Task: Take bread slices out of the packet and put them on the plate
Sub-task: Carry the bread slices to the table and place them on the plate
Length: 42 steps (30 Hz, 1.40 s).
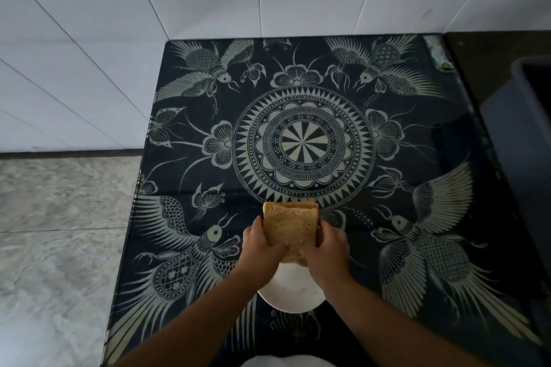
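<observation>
You're gripping the bread slices point(289, 232) with both hands, out over the table point(417, 134), right above the far edge of the plate point(290, 295).

Left hand point(258, 244): fingers are curling around the left edge of the stack, thumb is pressing on the top face. Closed on the bread.

Right hand point(327, 250): it's wrapping the right edge and the near corner, fingers tucked under and partly hidden. Also closed on the bread.

The bread is showing as a brown, roughly square stack, and it's tilting slightly, with the far edge pointing toward the middle of the table. At that far edge you can make out more than one layer. I can't tell the exact slice count. I also can't tell whether any wrapper is around it; the surface reads as bare crust and crumb.

The plate is white and round, sitting near the front edge of the table, just below your hands. Your wrists and the bread are covering most of its far half. The visible near half is showing nothing on it. Whether the bread's lower corner is touching the plate: can't tell, your right hand is blocking it.

The table is wearing a dark cloth with a pale mandala point(302, 143) in the centre and bird motifs at the corners. A dark bin point(524, 140) is standing to the right of the table, well apart from the hands. White tiled wall point(149, 9) behind, grey stone floor point(59, 232) to the left.
</observation>
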### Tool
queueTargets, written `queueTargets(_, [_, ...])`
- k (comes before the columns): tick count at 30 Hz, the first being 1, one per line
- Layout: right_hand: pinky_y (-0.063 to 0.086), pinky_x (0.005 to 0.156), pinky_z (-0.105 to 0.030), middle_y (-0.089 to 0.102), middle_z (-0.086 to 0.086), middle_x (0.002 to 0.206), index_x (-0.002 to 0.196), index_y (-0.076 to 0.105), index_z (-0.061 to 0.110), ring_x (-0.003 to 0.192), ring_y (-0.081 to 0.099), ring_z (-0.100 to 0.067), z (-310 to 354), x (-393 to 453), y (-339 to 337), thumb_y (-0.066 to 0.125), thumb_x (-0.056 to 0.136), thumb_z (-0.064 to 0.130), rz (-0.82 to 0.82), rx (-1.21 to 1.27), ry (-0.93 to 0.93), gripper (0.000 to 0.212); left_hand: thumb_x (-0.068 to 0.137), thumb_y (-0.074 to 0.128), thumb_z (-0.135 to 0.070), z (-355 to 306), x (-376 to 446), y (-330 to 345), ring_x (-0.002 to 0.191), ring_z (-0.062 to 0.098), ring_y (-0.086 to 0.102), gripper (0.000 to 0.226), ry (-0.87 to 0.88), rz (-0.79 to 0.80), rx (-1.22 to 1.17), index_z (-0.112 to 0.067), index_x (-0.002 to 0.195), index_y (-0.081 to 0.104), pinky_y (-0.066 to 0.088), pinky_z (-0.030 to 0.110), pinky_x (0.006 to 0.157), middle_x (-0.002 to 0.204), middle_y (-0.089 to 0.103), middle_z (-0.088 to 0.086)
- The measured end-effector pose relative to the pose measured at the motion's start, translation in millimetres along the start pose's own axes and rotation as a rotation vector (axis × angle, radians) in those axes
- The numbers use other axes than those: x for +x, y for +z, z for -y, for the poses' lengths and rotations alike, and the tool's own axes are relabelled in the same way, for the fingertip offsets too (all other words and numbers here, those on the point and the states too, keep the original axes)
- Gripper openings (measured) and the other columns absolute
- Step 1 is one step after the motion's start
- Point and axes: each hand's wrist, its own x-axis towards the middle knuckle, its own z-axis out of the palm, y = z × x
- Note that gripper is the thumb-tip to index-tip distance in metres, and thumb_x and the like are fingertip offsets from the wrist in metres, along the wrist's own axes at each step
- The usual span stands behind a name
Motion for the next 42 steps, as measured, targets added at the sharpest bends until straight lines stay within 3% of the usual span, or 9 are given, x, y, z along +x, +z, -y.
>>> queueTargets(2, [0.051,0.097,-0.048,0.035,-0.004,0.134,0.141,0.043,0.021,0.121,0.046,-0.025,-1.7,-3.0,1.1,0.065,0.083,0.025,0.018,0.060,0.010,0.062,0.084,0.066,-0.014,0.7,-2.1,-0.5,0.120,0.021,0.040,0.076,-0.005,-0.026,0.004,-0.012,0.148,0.024,0.047,0.037,0.097,0.138,0.032,0.008])
queueTargets(10, [0.056,0.090,-0.047,0.042,-0.001,0.130,0.135,0.048,0.022,0.114,0.055,-0.021,-2.6,-6.2,-1.1,0.069,0.083,0.017,0.039,0.163,0.009,0.057,0.088,0.064,-0.014,3.6,-11.1,-2.6,0.114,0.017,0.046,0.063,0.039,-0.025,-0.035,-0.015,0.144,0.035,0.042,0.026,0.084,0.126,0.037,0.000])
queueTargets(15, [0.057,0.089,-0.047,0.042,-0.003,0.131,0.137,0.047,0.019,0.113,0.053,-0.019,-8.9,-9.5,-7.7,0.067,0.086,0.018,0.063,0.146,-0.007,0.055,0.086,0.067,-0.021,12.1,-23.3,-2.3,0.118,0.019,0.049,0.069,0.042,0.007,-0.063,-0.017,0.146,0.034,0.048,0.040,0.100,0.133,0.041,0.003])
queueTargets(25, [0.053,0.092,-0.045,0.042,0.003,0.119,0.134,0.049,0.027,0.112,0.051,-0.018,-9.0,-20.9,-14.4,0.064,0.085,0.022,0.133,0.068,0.009,0.051,0.074,0.069,-0.038,22.4,-31.6,-2.0,0.113,0.017,0.055,0.081,0.054,0.050,-0.042,-0.027,0.147,0.034,0.051,0.043,0.099,0.130,0.043,0.000])
queueTargets(27, [0.055,0.090,-0.048,0.048,0.004,0.123,0.132,0.050,0.033,0.114,0.054,-0.018,-12.4,-19.6,-11.2,0.064,0.079,0.026,0.145,0.073,0.020,0.055,0.073,0.069,-0.034,25.1,-28.7,-0.4,0.107,0.012,0.061,0.073,0.051,0.058,-0.081,-0.028,0.140,0.042,0.055,0.035,0.091,0.125,0.054,-0.001])
queueTargets(29, [0.057,0.087,-0.047,0.056,0.004,0.125,0.131,0.047,0.039,0.112,0.058,-0.016,-18.7,-16.5,-7.7,0.063,0.073,0.026,0.177,0.107,0.025,0.062,0.082,0.067,-0.011,26.3,-28.1,1.9,0.096,0.001,0.066,0.051,0.075,0.076,-0.121,-0.029,0.127,0.049,0.056,0.019,0.076,0.114,0.063,-0.006])
queueTargets(32, [0.058,0.085,-0.045,0.060,0.005,0.119,0.130,0.046,0.036,0.105,0.061,-0.013,-9.2,-24.2,-11.7,0.063,0.075,0.024,0.196,0.150,0.031,0.058,0.087,0.062,0.000,25.8,-28.1,2.6,0.087,-0.012,0.064,0.052,0.104,0.099,-0.166,-0.038,0.119,0.045,0.051,0.008,0.065,0.107,0.063,-0.014])
queueTargets(37, [0.057,0.081,-0.038,0.059,0.002,0.116,0.132,0.046,0.029,0.103,0.058,-0.013,-9.0,-26.6,-19.1,0.058,0.081,0.012,0.232,0.119,0.057,0.055,0.087,0.063,-0.004,28.0,-29.6,-0.4,0.101,0.001,0.063,0.059,0.126,0.136,-0.158,-0.046,0.120,0.037,0.052,0.009,0.068,0.114,0.061,-0.014])
queueTargets(42, [0.058,0.084,-0.043,0.057,0.001,0.119,0.130,0.050,0.033,0.103,0.059,-0.013,-7.4,-24.3,-20.1,0.057,0.078,0.023,0.237,0.106,0.029,0.053,0.084,0.065,-0.003,29.0,-29.6,0.4,0.106,0.009,0.062,0.062,0.137,0.137,-0.161,-0.032,0.132,0.041,0.052,0.011,0.070,0.119,0.060,-0.005])
